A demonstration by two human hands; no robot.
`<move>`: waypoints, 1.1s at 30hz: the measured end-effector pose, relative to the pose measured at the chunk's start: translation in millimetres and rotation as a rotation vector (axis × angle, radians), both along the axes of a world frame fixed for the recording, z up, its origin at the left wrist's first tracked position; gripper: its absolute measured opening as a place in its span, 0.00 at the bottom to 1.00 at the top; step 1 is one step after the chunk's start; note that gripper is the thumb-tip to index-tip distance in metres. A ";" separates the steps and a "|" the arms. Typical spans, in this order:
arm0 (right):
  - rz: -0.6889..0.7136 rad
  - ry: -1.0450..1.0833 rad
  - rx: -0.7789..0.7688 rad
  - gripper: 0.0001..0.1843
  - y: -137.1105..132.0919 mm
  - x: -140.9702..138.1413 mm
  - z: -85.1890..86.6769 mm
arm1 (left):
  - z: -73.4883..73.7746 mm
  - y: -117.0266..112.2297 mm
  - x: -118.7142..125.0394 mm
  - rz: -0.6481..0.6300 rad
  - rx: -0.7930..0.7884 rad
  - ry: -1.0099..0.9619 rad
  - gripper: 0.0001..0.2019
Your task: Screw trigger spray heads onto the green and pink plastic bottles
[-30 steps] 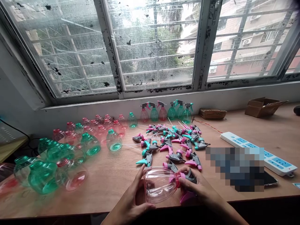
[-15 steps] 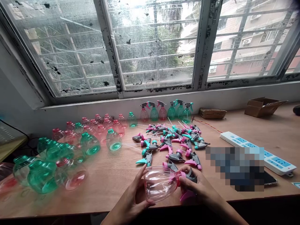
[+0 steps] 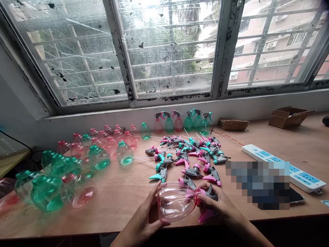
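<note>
At the near edge of the tabletop, a pink bottle is tipped sideways, the left hand holding its bottom and the right hand holding the spray top at its neck, near many loose sprayers.

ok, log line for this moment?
left hand: holds pink bottle by base | right hand: grips spray head at neck | loose spray heads: on table

Left grip cupped; right grip curled
</note>
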State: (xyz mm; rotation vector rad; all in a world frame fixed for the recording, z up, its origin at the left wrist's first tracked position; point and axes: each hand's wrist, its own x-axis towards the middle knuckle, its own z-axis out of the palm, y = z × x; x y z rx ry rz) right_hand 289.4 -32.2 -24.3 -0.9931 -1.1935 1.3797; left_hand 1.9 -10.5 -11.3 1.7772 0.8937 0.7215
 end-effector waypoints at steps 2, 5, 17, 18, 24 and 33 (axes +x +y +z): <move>-0.002 -0.005 0.005 0.23 0.4 0.1 -0.4 | -2.7 0.5 -1.1 0.005 -0.002 -0.004 0.49; 0.003 0.000 0.004 0.22 0.9 0.9 -1.5 | -4.6 1.2 -2.6 -0.006 -0.026 -0.031 0.55; 0.016 -0.069 0.004 0.22 0.2 1.8 -2.9 | -9.5 -0.7 -2.2 0.009 -0.063 -0.106 0.51; 0.016 -0.072 0.006 0.22 0.5 2.0 -3.4 | -10.0 -0.9 -1.9 0.004 -0.053 -0.114 0.50; 0.006 -0.097 0.001 0.23 1.1 2.1 -4.2 | -8.5 -0.7 -1.9 0.004 -0.051 -0.114 0.52; 0.016 -0.045 -0.002 0.22 1.4 1.2 -3.2 | -9.0 2.9 -5.2 -0.022 -0.049 -0.056 0.52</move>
